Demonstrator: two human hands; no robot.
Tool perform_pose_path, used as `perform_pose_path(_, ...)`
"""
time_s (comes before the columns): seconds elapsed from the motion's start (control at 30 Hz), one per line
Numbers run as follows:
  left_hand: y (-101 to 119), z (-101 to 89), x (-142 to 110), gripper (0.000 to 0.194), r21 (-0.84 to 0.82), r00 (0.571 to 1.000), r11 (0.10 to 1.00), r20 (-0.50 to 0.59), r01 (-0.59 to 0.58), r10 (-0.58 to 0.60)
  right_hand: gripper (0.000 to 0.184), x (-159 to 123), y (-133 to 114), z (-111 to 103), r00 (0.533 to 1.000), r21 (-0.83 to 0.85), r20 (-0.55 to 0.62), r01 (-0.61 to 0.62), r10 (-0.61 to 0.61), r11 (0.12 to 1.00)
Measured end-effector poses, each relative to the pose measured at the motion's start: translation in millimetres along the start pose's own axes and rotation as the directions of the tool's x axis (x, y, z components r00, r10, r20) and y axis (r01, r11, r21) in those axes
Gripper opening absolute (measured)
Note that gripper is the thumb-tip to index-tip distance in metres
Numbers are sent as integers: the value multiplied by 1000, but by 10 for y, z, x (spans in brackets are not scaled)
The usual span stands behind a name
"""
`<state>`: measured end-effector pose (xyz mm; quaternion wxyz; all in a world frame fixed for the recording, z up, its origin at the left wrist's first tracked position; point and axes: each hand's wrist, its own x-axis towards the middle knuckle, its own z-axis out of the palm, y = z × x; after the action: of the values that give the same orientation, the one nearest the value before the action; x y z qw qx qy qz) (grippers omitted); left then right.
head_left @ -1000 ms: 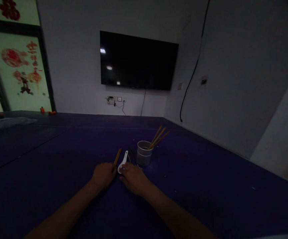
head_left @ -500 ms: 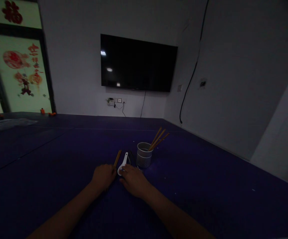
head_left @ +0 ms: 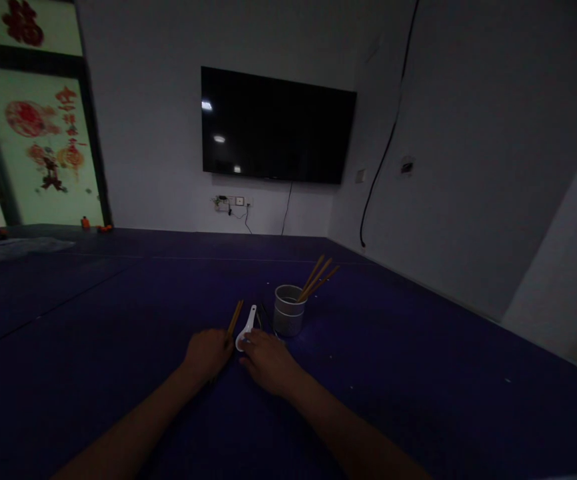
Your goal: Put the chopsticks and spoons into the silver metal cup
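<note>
My left hand point(head_left: 208, 353) is closed around a pair of wooden chopsticks point(head_left: 235, 318), whose far ends stick out past the knuckles. Just right of them lies a white soup spoon point(head_left: 249, 321), its handle pointing away from me. The bent fingers of my right hand point(head_left: 270, 360) are on the spoon's bowl and cover part of it. Thin dark utensils point(head_left: 264, 317) lie between the spoon and a grey metal cup point(head_left: 288, 317); their near ends are hidden by my right hand. Several wooden chopsticks point(head_left: 317, 280) lean to the right in the upright cup.
A dark blue surface point(head_left: 393, 347) spreads around, with small white specks. Clear plastic sheeting point(head_left: 16, 248) and orange items point(head_left: 85, 223) are at the far left. A television point(head_left: 278, 127) hangs on the wall behind; a black cable point(head_left: 386, 150) runs down the right wall.
Both hands, the chopsticks, the spoon and the cup keep their places. Only the camera view has shifted slightly.
</note>
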<state>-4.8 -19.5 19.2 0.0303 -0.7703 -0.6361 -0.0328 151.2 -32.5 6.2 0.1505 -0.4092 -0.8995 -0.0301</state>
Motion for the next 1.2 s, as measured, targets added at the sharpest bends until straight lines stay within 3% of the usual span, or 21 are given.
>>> perform_pose_path(0.93,-15,36,15,42,8,1000,1000,-20,-19,19,26,0,-12,-33,1000,-13,18,9,-8,1000)
perform_pose_path(1.2,22,-37,-21,42,35,1000,999,17,2,-3,27,-4,-16,-48,1000,-2,18,6,-5,1000)
